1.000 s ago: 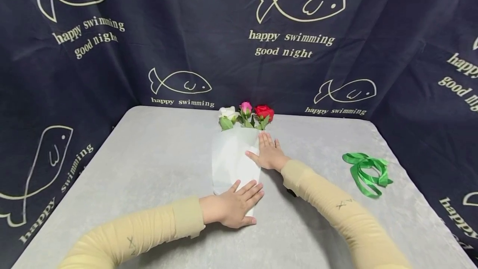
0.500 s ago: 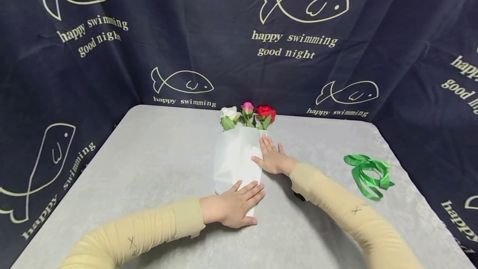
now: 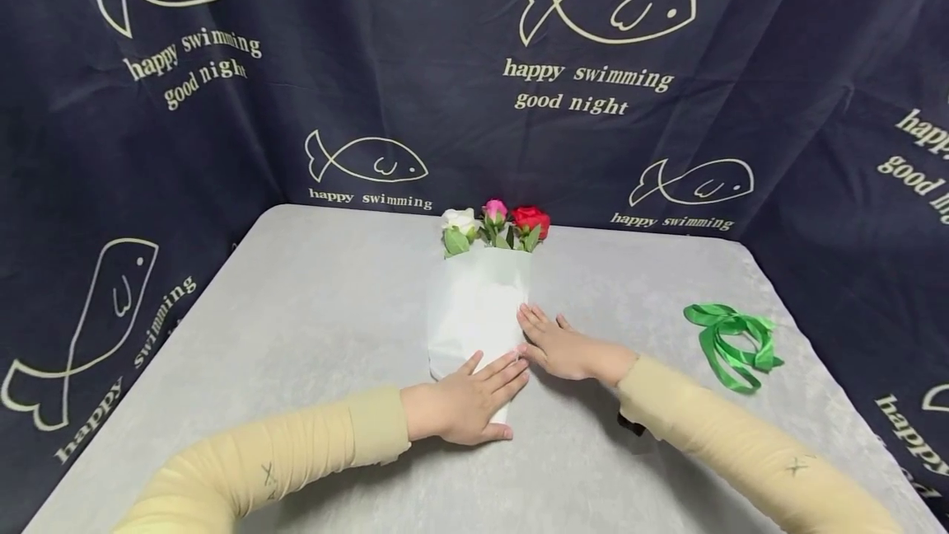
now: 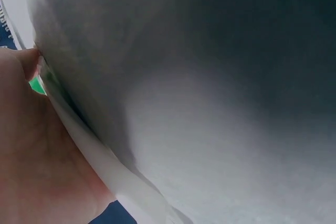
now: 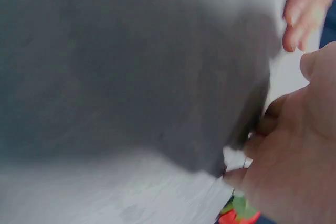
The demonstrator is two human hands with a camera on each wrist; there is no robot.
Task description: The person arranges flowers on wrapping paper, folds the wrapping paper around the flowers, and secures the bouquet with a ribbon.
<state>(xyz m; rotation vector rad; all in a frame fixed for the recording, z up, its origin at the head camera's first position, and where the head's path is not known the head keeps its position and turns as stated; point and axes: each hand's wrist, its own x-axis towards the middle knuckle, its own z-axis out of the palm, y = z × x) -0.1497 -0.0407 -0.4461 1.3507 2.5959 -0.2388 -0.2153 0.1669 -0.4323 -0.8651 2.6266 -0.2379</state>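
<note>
White wrapping paper (image 3: 478, 295) lies folded around the stems of three roses in the head view. A white rose (image 3: 460, 221), a pink rose (image 3: 495, 209) and a red rose (image 3: 530, 219) stick out of its far end with green leaves. My left hand (image 3: 478, 402) rests flat across the paper's near end, fingers spread. My right hand (image 3: 565, 346) touches the paper's right edge with straight fingers, its thumb close to the left fingertips. In the right wrist view, the left fingertips (image 5: 304, 22) appear near that thumb. The stems are hidden inside the paper.
A loose coil of green ribbon (image 3: 737, 344) lies on the right side of the grey cloth-covered table (image 3: 334, 295). A dark blue curtain (image 3: 474, 64) with fish drawings hangs around the back and sides.
My right hand has slid down the paper's right edge toward the left hand, and its thumb no longer lies far over the paper. The left hand has stayed in place.
</note>
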